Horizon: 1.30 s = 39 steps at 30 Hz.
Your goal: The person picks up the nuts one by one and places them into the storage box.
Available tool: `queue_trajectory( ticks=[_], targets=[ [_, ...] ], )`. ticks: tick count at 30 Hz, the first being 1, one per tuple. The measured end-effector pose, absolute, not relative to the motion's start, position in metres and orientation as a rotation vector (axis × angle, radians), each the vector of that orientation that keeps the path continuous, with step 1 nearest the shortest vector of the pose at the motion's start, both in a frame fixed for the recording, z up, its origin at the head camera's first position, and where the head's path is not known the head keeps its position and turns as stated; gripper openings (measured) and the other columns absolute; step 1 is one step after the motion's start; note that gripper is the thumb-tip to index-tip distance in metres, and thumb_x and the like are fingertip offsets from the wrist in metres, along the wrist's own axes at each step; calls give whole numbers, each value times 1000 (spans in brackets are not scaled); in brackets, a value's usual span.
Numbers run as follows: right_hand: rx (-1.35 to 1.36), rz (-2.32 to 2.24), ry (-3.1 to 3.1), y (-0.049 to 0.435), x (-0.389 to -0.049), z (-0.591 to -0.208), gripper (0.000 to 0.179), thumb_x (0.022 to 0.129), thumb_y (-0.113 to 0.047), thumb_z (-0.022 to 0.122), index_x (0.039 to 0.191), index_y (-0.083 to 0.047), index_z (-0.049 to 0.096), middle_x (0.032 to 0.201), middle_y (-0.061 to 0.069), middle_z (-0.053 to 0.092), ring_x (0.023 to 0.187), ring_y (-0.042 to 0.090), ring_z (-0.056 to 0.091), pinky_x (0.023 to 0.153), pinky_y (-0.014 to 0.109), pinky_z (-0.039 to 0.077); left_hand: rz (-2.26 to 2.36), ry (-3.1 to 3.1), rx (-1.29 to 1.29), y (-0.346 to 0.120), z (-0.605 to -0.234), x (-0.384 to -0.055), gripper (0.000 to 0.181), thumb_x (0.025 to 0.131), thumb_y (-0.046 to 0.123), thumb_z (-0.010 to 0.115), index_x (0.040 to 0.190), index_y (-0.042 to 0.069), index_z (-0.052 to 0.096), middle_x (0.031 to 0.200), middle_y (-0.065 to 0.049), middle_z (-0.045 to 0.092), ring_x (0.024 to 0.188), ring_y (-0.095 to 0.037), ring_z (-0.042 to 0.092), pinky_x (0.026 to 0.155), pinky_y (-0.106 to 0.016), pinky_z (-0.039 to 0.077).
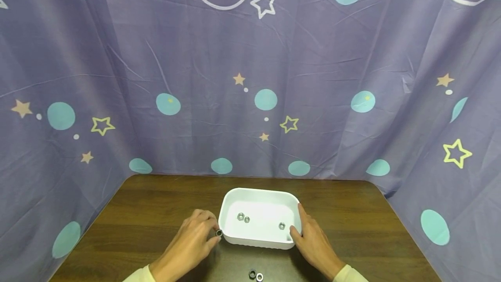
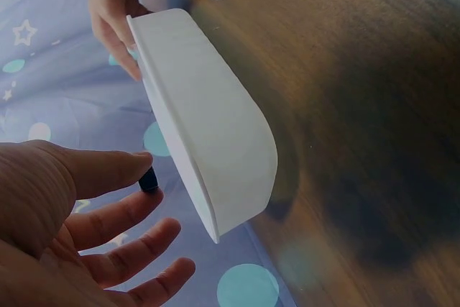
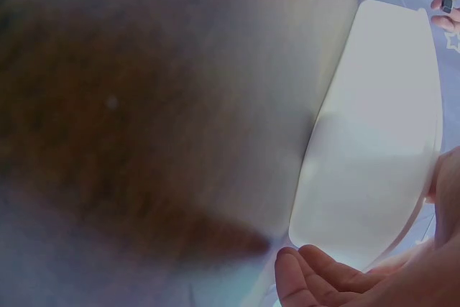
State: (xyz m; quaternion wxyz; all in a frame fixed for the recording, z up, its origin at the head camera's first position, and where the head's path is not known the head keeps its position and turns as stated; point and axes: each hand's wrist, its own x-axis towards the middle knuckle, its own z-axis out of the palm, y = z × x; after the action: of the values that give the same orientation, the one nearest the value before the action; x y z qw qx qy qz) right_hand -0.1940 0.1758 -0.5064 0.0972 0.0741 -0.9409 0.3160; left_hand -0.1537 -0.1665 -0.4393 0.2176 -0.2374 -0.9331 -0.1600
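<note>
My left hand (image 1: 191,240) pinches a black nut (image 2: 148,180) between thumb and index finger, just off the left end of a white tray (image 1: 258,242). The other left fingers are spread and hold nothing. My right hand (image 1: 314,240) grips the tray's right end, the thumb over the rim and the fingers along the outside wall. Inside the tray lie three silver nuts: a larger one (image 1: 240,216) beside a smaller one (image 1: 247,219) at the left, and another nut (image 1: 282,226) toward the right.
On the brown wooden table (image 1: 156,212), near the front edge of the head view, a black nut (image 1: 252,273) lies next to a silver nut (image 1: 259,277). A purple curtain (image 1: 219,134) with stars and moons hangs behind the table and at both sides.
</note>
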Motion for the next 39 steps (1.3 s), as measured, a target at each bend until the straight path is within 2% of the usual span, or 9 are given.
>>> queue_trajectory(
  ticks=[7, 17, 33, 39],
  targets=[
    [217, 921, -2795, 176, -194, -506, 75, 101, -20, 71, 164, 7, 41, 141, 32, 66, 128, 47, 66, 104, 66, 55, -422, -2581, -655, -163, -436, -155, 27, 73, 13, 101, 88, 14, 79, 102, 2, 73, 102, -21, 65, 83, -48, 59],
    [245, 883, -2779, 176, -195, -504, 75, 100, -19, 73, 163, 7, 42, 131, 29, 70, 118, 42, 70, 96, 63, 59, -437, -2608, -674, -160, -432, -161, 25, 75, 13, 100, 88, 13, 78, 101, 1, 73, 103, -23, 66, 86, -53, 60],
    [238, 899, -2799, 176, -195, -504, 75, 101, -20, 72, 164, 8, 41, 134, 30, 69, 121, 43, 69, 99, 63, 58, -386, -2553, -720, -157, -431, -169, 26, 75, 14, 100, 88, 12, 78, 101, 0, 74, 101, -22, 66, 83, -50, 60],
    [238, 891, -2803, 177, -194, -502, 76, 101, -21, 73, 164, 7, 41, 132, 28, 69, 118, 41, 70, 96, 63, 59, -330, -2506, -763, -156, -427, -174, 26, 76, 16, 100, 86, 17, 76, 100, 4, 72, 99, -21, 65, 81, -50, 59]
  ],
)
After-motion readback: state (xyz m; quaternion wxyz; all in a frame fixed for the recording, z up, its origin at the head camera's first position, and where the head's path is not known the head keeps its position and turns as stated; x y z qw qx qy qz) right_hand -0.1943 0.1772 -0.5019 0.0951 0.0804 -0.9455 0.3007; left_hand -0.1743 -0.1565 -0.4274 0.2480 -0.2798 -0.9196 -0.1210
